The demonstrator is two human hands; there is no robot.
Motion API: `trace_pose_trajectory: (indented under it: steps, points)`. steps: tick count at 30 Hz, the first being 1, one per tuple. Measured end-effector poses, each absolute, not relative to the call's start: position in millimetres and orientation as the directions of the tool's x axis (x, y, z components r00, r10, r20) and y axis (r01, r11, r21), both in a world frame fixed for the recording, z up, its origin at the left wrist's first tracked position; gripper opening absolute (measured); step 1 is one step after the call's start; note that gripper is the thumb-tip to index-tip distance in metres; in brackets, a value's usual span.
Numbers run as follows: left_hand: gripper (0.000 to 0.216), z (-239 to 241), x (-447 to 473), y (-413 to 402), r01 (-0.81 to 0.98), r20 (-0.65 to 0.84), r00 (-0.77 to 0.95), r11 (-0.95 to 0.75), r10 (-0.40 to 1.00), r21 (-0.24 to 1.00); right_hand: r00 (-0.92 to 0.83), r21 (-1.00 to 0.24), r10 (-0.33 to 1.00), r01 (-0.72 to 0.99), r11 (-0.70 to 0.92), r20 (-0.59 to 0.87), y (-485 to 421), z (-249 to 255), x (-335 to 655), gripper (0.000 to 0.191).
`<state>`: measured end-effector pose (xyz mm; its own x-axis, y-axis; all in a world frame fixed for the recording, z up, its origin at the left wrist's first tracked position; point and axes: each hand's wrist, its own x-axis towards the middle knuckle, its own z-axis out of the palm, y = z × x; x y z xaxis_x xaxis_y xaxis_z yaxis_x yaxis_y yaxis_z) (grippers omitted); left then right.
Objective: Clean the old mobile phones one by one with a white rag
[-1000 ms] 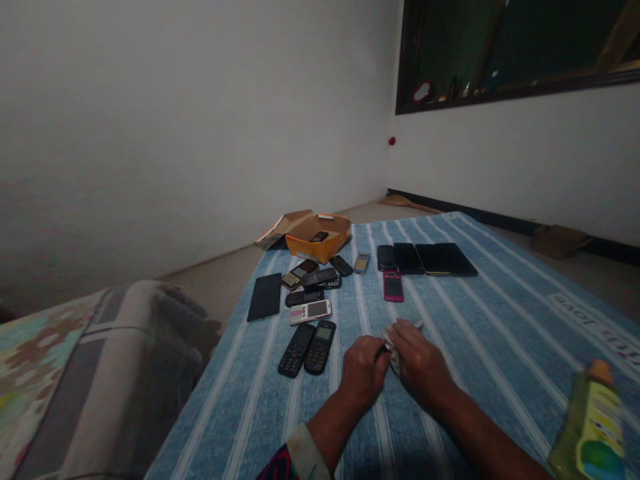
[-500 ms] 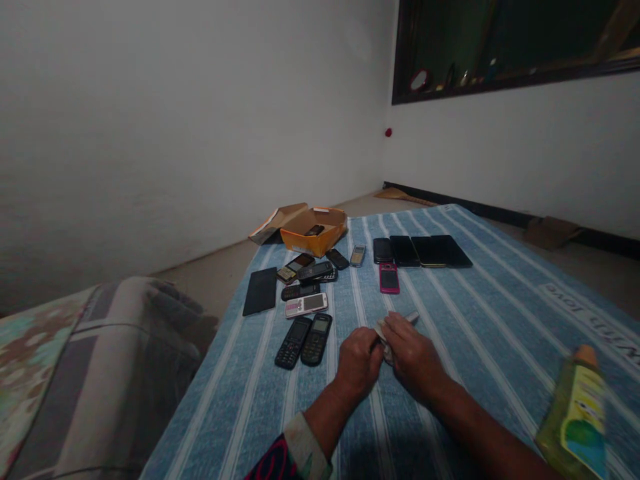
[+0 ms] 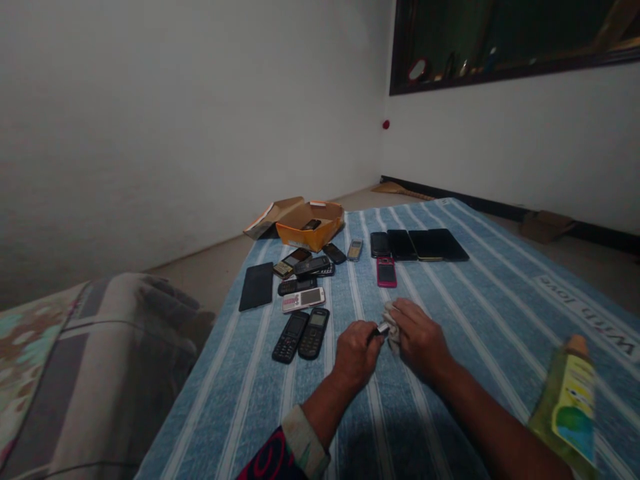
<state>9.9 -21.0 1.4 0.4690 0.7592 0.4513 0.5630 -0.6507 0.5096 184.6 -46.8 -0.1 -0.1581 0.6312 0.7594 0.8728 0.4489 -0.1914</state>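
Observation:
My left hand (image 3: 356, 350) is closed around a small dark and silver object (image 3: 383, 329), seemingly a mobile phone, mostly hidden by the fingers. A crumpled pale cloth (image 3: 393, 328) is in my closed right hand (image 3: 417, 333), pressed against or close beside the object's right end. Left of my hands, two black keypad phones (image 3: 314, 333) lie side by side on the blue striped cloth (image 3: 345, 427). A white and pink phone (image 3: 303, 300) and several dark phones are behind them. Ahead of my hands lies a pink phone (image 3: 387, 272).
An open orange box (image 3: 310, 237) with a phone inside stands at the far end. Dark flat devices (image 3: 440, 245) lie in a row at back right, a black tablet (image 3: 256, 287) at left. A yellow-green bottle (image 3: 567, 407) is at front right.
The cloth has drawn back to the right with my right hand, uncovering the silver end of the object in my left hand. The view has shifted slightly.

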Motion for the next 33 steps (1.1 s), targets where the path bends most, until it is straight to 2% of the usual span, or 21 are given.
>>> trace_pose_trajectory:
  steps: [5,9,13,22,33]
  points:
    - [0.008,5,9,-21,0.539,0.45,0.474,-0.653,0.757,0.532,-0.013,-0.413,0.748,0.827,0.38,0.663,-44,0,193,0.043]
    - [0.012,12,13,-20,0.483,0.467,0.479,-0.667,0.744,0.567,0.043,-0.511,0.784,0.781,0.36,0.619,-40,-1,202,0.046]
    - [0.013,15,20,-15,0.458,0.471,0.497,-0.681,0.729,0.571,0.038,-0.547,0.805,0.753,0.366,0.592,-40,2,203,0.045]
    - [0.014,18,29,-10,0.456,0.392,0.528,-0.641,0.753,0.617,-0.092,-0.637,0.874,0.649,0.415,0.476,-44,22,214,0.046]
    - [0.014,17,34,-10,0.442,0.455,0.55,-0.706,0.701,0.554,-0.212,-0.664,0.899,0.613,0.428,0.383,-47,39,221,0.029]
